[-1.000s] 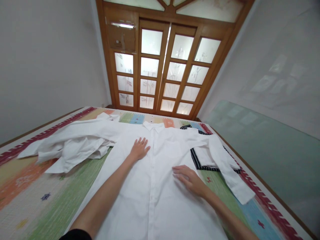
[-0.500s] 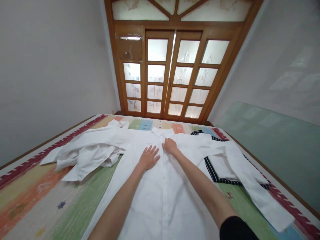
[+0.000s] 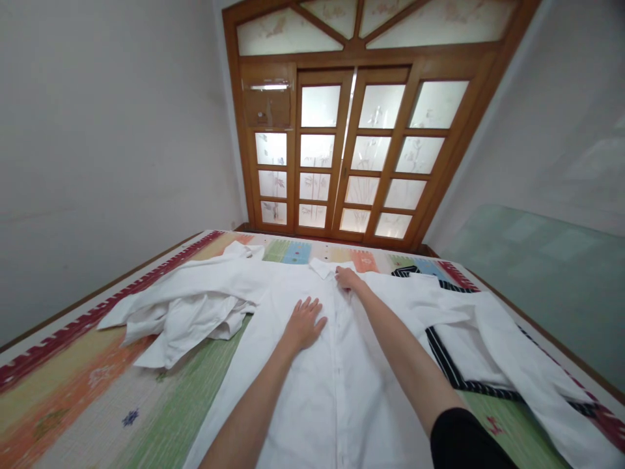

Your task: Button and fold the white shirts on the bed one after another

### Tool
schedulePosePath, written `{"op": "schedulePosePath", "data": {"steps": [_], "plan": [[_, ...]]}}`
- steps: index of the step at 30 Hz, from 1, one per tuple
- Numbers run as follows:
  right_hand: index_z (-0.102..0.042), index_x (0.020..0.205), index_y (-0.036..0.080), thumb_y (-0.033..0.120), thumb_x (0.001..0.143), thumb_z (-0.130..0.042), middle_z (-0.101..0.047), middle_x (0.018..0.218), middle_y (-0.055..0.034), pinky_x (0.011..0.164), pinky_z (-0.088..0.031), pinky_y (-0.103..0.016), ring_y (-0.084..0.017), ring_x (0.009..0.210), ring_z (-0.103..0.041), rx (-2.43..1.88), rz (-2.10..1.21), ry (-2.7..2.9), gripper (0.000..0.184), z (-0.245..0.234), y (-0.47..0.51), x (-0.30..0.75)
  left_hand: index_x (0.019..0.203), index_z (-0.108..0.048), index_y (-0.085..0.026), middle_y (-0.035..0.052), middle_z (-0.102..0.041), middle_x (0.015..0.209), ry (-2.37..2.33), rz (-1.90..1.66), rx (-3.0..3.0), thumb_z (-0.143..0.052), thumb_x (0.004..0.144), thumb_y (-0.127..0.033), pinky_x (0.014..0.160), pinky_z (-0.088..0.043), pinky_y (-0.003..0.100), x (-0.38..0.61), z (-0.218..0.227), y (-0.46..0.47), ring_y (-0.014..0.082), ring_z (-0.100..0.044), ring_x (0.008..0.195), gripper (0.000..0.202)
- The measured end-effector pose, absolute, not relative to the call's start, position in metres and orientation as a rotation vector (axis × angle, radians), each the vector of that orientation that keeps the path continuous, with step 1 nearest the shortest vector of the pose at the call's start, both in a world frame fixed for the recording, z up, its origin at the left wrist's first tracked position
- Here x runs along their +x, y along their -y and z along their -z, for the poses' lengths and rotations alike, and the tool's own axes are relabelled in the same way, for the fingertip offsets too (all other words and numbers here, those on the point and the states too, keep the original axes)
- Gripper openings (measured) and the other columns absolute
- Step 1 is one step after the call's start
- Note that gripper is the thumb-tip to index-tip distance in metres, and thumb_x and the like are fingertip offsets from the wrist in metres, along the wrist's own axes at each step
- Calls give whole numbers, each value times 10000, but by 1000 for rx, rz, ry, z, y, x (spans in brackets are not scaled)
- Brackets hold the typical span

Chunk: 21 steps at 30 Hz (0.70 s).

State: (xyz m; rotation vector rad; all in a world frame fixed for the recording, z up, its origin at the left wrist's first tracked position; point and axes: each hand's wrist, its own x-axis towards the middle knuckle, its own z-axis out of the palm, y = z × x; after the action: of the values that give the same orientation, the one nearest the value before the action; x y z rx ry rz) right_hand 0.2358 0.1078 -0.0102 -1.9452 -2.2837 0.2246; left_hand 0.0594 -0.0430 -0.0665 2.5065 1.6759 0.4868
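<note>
L hand (image 3: 305,324) flat, fingers spread, on chest of white shirt (image 3: 307,417); R hand (image 3: 346,278) has moved up from mid-front to collar (image 3: 322,268), fingers curled, can't tell if pinching cloth. Work's prob. at neckline now. Shirt's laid out on patterned cover (image 3: 190,404). Crumpled white cloth (image 3: 195,318) to L; black-trimmed white item (image 3: 471,355), partly under R sleeve (image 3: 517,352), may snag.

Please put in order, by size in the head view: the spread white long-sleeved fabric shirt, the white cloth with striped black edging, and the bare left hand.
1. Spread white long-sleeved fabric shirt
2. White cloth with striped black edging, partly covered
3. Bare left hand
</note>
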Motion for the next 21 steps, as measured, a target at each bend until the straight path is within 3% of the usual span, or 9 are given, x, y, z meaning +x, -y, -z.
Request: {"op": "schedulePosePath", "data": {"steps": [4,7,12,21], "plan": [[-582,1142,153,168,967,-418,-710,824,-58,634,-436,-214,-132,618,-631,-1904,-337,2217,240,13,-117,243,1386,-489,-200,67,-444,1496,-1679,-485,2522,-309,984,-431,1185,-229,467,60,65,44,251,-321,1425,498],[-549,1200,171,208,997,-342,-714,913,-55,695,-435,-217,-140,743,-642,-1890,-323,2114,292,22,-116,240,1428,-441,-214,59,-394,1528,-1662,-447,2555,-253,991,-473,1186,-208,494,60,67,44,260,-281,1443,541],[-583,1211,215,269,989,-365,-676,1141,-90,797,-423,-275,-209,1014,-612,-1938,-251,1972,316,39,-110,228,1457,-400,-238,37,-355,1549,-1635,-424,2560,-186,1004,-461,1187,-192,502,59,71,41,251,-254,1453,548],[-566,1224,195,192,967,-390,-651,1191,-112,851,-407,-281,-219,1093,-589,-1890,-211,2046,312,45,-106,228,1466,-390,-245,28,-358,1548,-1709,-354,2488,-201,998,-407,1192,-185,482,63,69,14,224,-237,1460,531]]}}
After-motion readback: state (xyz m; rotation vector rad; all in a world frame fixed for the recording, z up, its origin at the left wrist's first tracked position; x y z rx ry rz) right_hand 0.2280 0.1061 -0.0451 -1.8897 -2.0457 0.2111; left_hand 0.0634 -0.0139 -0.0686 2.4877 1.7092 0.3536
